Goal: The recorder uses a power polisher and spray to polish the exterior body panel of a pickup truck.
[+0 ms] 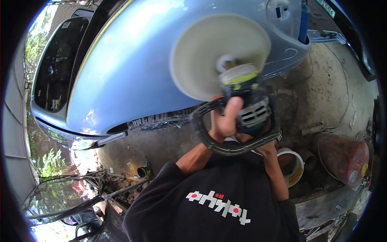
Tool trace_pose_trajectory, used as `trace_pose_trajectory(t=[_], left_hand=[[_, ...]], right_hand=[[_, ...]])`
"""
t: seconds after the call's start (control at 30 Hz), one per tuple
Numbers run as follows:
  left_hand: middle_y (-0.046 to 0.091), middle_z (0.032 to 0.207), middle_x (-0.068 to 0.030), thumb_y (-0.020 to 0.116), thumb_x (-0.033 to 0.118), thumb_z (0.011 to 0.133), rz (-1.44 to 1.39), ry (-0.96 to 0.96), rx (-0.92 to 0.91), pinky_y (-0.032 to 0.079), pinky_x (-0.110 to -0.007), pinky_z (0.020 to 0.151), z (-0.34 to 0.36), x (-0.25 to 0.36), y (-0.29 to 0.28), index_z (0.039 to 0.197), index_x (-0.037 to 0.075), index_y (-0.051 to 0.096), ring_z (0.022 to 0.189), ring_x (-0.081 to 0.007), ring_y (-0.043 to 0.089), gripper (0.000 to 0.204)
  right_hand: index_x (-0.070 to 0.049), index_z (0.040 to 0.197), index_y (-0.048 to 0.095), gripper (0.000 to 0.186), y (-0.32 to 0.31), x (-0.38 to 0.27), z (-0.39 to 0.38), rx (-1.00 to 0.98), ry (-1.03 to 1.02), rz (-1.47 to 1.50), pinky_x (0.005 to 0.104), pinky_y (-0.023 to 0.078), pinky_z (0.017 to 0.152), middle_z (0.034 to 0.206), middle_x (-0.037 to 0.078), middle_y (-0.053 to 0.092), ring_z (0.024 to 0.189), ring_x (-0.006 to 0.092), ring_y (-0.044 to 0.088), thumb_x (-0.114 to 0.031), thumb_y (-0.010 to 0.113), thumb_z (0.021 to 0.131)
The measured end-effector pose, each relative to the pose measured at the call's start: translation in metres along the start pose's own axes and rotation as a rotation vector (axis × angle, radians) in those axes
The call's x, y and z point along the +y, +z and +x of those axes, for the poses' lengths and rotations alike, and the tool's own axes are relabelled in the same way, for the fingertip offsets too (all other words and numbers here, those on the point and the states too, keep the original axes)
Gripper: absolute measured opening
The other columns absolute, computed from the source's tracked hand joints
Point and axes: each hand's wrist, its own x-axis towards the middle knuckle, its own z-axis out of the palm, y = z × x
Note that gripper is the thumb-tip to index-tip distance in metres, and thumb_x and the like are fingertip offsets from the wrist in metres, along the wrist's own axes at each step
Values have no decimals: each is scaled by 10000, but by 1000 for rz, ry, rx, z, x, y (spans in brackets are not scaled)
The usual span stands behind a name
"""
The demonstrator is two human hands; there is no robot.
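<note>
Gripping a polisher in both hands, pad partly hiding blue car panel, bucket and drum rightward.

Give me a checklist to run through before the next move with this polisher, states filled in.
1. Left hand on the polisher: ok, gripping at its side, within the black loop handle.
2. Right hand grip: cannot tell, mostly hidden behind the handle.
3. Round pad touching the blue car panel: cannot tell; it overlaps the panel in view.
4. Pad stopped: cannot tell; the image is blurred there.
5. White bucket away from the pad: ok, over by the right forearm.
</note>
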Motion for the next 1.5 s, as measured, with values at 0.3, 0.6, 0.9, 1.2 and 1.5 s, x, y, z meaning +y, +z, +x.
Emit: trace_pose_trajectory(t=[0.3, 0.6, 0.9, 1.2, 1.5], left_hand=[[538, 1471, -147, 469, 768, 931, -214, -176, 459, 390, -406, 1151, -61, 12, -93, 1500, 14, 459, 1346, -283, 508, 944], [514, 1481, -186, 332, 717, 1012, 64, -309, 321, 424, -430, 1132, -70, -19, -58, 1507, -1, 431, 1324, -312, 533, 877], [607, 1351, -194, 415, 485, 1070, 185, 28, -176, 491, -416, 1055, 2, -24, 12, 1455, -21, 475, 1267, -283, 573, 638], [686, 1153, -140, 645, 263, 948, 456, -60, -169, 498, -358, 910, -2, -74, 7, 1257, -56, 613, 1030, -222, 629, 445], [648, 1256, -153, 641, 472, 872, 235, -155, 49, 484, -375, 1006, -68, -58, -131, 1367, -18, 566, 1154, -261, 615, 700]], right_hand=[[-25, 1523, 426, 1196, 52, 13, 35, -276, -390, -409, 467, 560, 949, 1352, 242, 612, 1130, 414, 672, -661, 888, 621], [-75, 1593, 332, 1312, 0, 48, 20, -228, -329, -416, 506, 572, 831, 1199, 222, 672, 1016, 415, 700, -735, 847, 583], [6, 1419, 548, 1014, -41, 40, 16, 11, -208, 104, 408, 562, 951, 1269, 145, 684, 1084, 266, 699, -440, 983, 619], [3, 1368, 561, 859, -43, 138, -3, -82, 167, 582, 368, 541, 1006, 1284, 78, 654, 1153, 199, 632, -259, 993, 673], [22, 1419, 520, 1123, 78, 164, 18, -64, -327, 221, 423, 562, 985, 1306, 156, 658, 1142, 289, 684, -534, 991, 564]])
